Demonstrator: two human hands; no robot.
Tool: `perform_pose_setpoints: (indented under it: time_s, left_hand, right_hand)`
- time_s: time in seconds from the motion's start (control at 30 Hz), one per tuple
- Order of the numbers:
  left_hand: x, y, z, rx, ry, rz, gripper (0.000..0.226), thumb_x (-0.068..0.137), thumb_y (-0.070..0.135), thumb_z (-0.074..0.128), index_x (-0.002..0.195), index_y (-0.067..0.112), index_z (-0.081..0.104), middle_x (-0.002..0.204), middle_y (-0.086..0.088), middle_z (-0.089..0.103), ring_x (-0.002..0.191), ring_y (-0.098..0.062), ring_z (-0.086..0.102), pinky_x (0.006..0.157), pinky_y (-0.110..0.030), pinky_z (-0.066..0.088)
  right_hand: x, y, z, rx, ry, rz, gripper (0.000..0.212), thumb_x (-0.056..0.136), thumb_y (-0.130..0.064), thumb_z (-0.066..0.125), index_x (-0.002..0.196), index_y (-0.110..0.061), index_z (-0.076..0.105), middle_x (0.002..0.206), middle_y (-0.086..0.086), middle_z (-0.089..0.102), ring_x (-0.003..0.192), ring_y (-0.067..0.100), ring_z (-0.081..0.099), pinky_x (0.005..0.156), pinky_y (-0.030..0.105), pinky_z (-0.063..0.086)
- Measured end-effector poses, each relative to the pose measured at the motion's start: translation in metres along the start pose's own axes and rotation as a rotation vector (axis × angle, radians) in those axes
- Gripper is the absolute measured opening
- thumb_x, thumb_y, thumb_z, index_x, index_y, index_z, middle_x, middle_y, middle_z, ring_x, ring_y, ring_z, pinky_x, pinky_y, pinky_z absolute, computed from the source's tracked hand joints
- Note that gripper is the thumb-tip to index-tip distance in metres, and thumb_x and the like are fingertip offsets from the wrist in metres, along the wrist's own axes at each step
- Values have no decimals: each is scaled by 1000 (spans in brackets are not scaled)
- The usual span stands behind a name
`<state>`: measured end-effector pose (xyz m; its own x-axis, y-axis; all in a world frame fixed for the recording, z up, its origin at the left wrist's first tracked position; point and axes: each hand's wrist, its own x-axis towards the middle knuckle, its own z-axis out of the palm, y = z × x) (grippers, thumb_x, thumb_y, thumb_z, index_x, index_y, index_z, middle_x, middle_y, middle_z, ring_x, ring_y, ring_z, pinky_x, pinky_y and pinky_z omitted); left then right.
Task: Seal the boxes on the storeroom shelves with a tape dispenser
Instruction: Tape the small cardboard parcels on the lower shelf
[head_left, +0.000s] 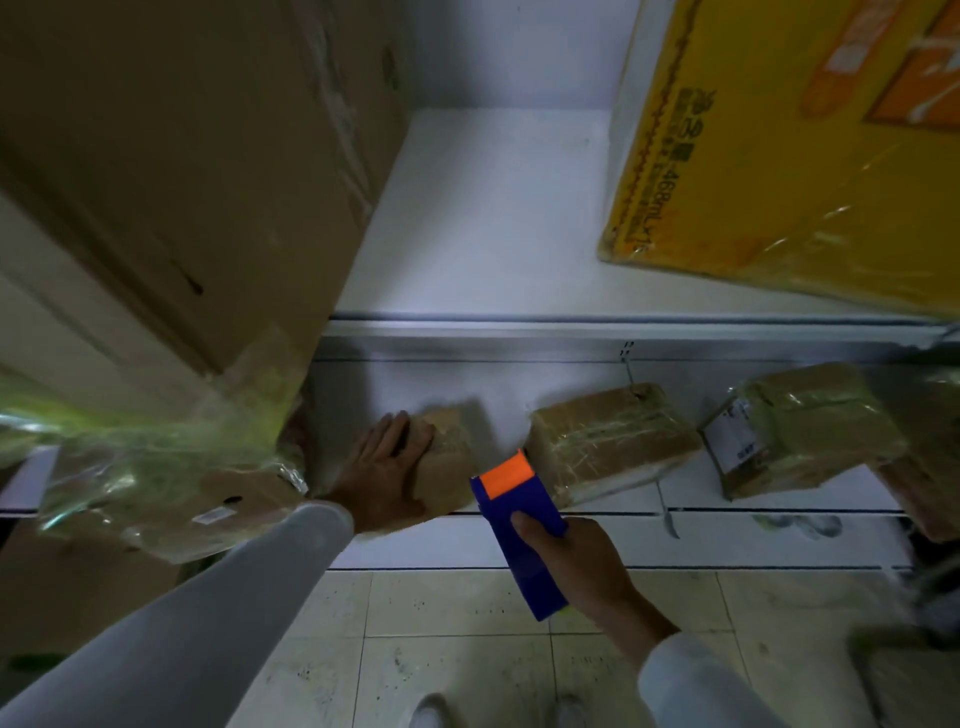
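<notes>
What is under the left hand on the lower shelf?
The left hand rests flat on a small brown box on the lower shelf. The hand covers the box's left part, and the picture is blurred there.

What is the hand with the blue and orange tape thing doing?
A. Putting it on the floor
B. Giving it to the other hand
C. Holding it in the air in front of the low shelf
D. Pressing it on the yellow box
C: the right hand grips the blue and orange plastic tape dispenser in the air before the white lower shelf, while the left hand rests on a small brown cardboard box.
</notes>
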<state>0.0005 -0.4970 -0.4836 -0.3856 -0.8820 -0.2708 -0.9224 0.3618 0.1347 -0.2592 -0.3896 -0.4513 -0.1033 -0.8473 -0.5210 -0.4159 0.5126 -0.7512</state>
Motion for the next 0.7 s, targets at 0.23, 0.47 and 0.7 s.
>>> perform_pose_setpoints:
  time_s: [0.23, 0.47, 0.7]
  left_hand:
    - [41, 22, -11, 6, -25, 99, 103, 80, 46, 67, 153, 26, -2, 160, -9, -8, 147, -32, -7, 119, -46, 8]
    - [32, 20, -17, -130, -1, 114, 105, 78, 39, 72, 153, 18, 3, 161, -7, -1, 148, -25, 2, 119, -36, 11]
    - [-8, 33, -31, -223, 104, 178, 89, 81, 41, 70, 150, 13, 23, 155, -8, 23, 141, -26, 25, 116, -36, 24]
  right_hand:
    - [-13, 18, -9, 54, 59, 79, 49, 87, -57, 63, 67, -13, 55, 65, 4, 64, 61, 20, 61, 57, 25, 41]
    - [-14, 5, 3, 37, 107, 99, 54, 87, -59, 62, 59, -15, 49, 56, -1, 55, 52, 15, 53, 52, 24, 37]
    - [-34, -13, -1, 57, 123, 66, 61, 84, -62, 63, 81, -1, 68, 79, 15, 73, 75, 30, 70, 65, 32, 46]
